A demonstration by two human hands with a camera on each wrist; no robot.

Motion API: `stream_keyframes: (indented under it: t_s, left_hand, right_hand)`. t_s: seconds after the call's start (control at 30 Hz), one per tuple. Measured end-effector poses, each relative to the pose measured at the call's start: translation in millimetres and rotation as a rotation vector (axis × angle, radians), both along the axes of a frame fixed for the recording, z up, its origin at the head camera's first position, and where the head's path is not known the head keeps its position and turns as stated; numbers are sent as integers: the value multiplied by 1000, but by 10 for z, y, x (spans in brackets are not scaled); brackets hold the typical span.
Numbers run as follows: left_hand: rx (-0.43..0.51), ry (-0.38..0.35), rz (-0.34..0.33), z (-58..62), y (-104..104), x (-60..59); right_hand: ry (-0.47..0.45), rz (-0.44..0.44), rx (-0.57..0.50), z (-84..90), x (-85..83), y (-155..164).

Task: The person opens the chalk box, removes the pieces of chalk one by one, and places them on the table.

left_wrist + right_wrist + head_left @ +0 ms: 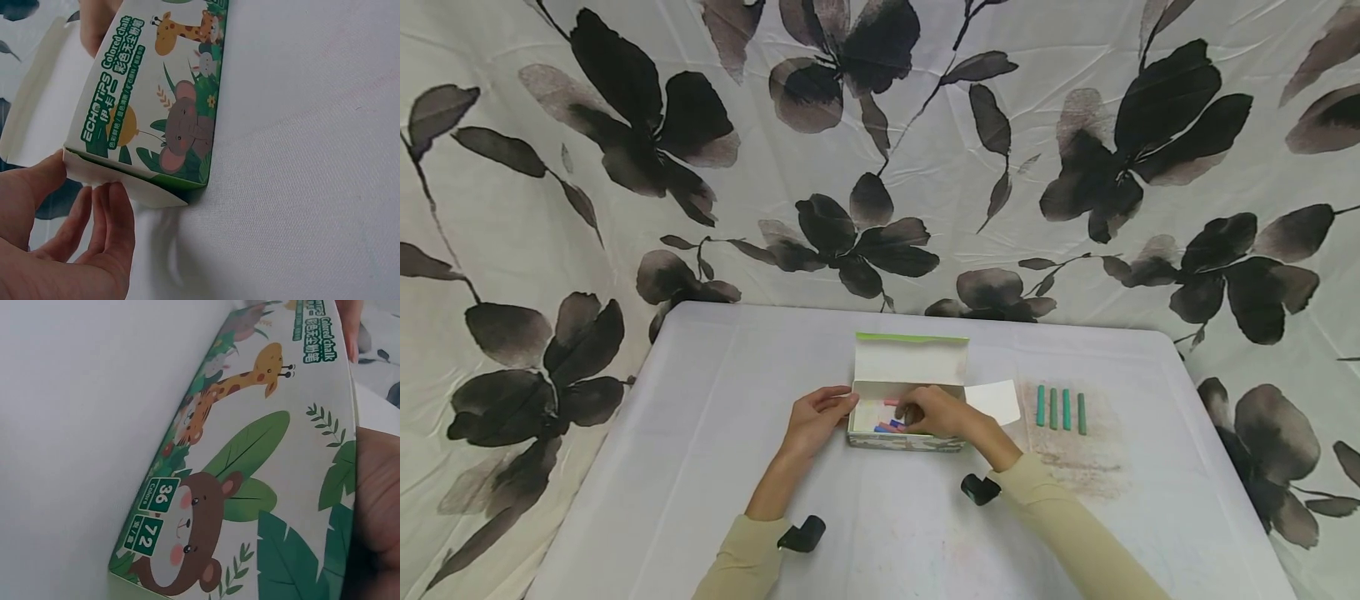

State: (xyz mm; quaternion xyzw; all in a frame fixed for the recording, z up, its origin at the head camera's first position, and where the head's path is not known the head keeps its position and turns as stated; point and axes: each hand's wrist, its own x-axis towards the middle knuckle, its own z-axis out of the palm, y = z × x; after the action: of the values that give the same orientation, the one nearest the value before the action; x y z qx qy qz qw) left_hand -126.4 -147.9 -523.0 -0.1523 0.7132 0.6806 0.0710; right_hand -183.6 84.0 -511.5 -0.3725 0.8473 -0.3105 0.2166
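Observation:
An open box of colored chalk (906, 444) stands on the table, printed with cartoon animals and leaves. Several pink and blue chalk sticks (889, 427) lie inside it. At the box's left end, my left hand (822, 414) holds the end wall and flap (134, 187) between thumb and fingertips. My right hand (938, 412) reaches into the box from the right with fingers bent down among the sticks. Whether those fingers hold a stick is hidden; the right wrist view shows only part of that hand (381, 494) behind the box wall.
Right of the box, several green and teal chalk sticks (1066, 410) lie in a row on a dusty, brownish patch of the white table (715, 400). The box lid (912, 360) stands up at the back, and a side flap (994, 402) sticks out right. A floral cloth (977, 200) hangs behind.

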Motion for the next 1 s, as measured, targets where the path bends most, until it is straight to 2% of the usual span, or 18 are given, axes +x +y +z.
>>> stream_keyframes:
  t_s: [0.23,0.5,0.7,1.0]
  left_hand:
    - [-5,-1,7,-9,6,-5]
    - [-5,5,1,-19,-8,-16]
    - [2,5,-6,-22,-9,-14]
    - [-4,-6,-2,-20,-3,-20]
  right_hand:
    - [55,-6,-2,52,25,47]
    - [69,-29,-132,123,27,200]
    - [23,-141,-246,225,37,361]
    - [37,-328,-353,379,-2,651]
